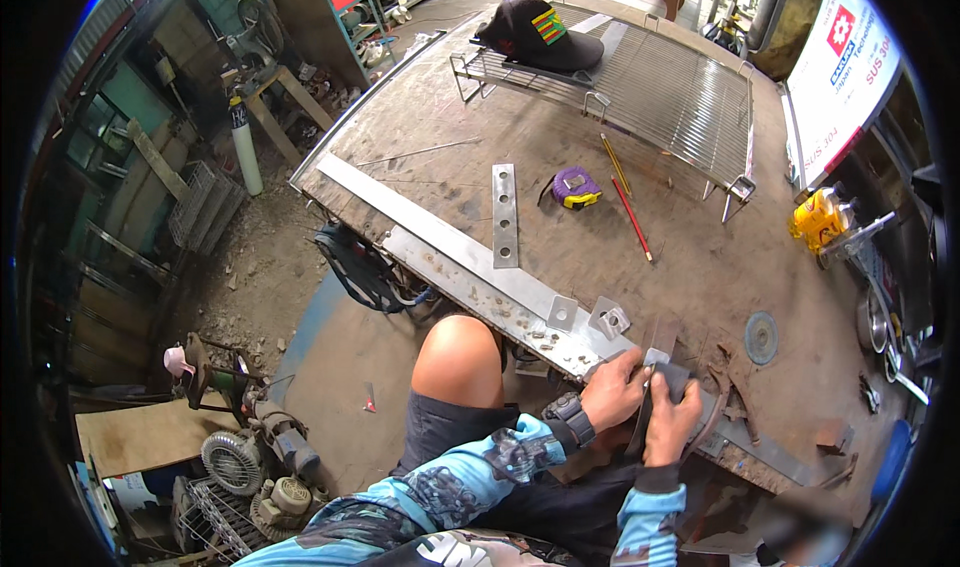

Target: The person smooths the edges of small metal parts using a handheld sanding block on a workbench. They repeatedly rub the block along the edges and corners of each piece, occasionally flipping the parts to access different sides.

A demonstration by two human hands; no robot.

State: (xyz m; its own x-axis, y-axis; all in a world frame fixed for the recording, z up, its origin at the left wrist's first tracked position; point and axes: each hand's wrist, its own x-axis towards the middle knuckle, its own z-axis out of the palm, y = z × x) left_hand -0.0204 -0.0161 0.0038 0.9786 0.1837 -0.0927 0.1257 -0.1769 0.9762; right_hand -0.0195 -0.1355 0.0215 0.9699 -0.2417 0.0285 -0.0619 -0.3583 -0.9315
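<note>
At the table's near edge, my left hand (612,392) is closed, its fingertips pinching at a small metal plate (655,356). Close beside it, my right hand (672,422) is wrapped round a dark flat piece (674,375) that touches the plate; its exact kind is hard to tell. Two small metal plates lie just beyond my left hand: a flat holed one (561,313) and a bent holed bracket (609,318). A long flat metal bar (430,222) runs from there toward the far left. A strip with several round holes (505,217) rests against it.
On the wooden table are a purple and yellow tape measure (572,188), a red pencil (632,217), a yellow pencil (616,165), a round disc (761,337) and rusty tongs-like tools (738,392). A black cap (540,33) sits on a wire rack (680,92). Yellow bottles (820,217) stand right.
</note>
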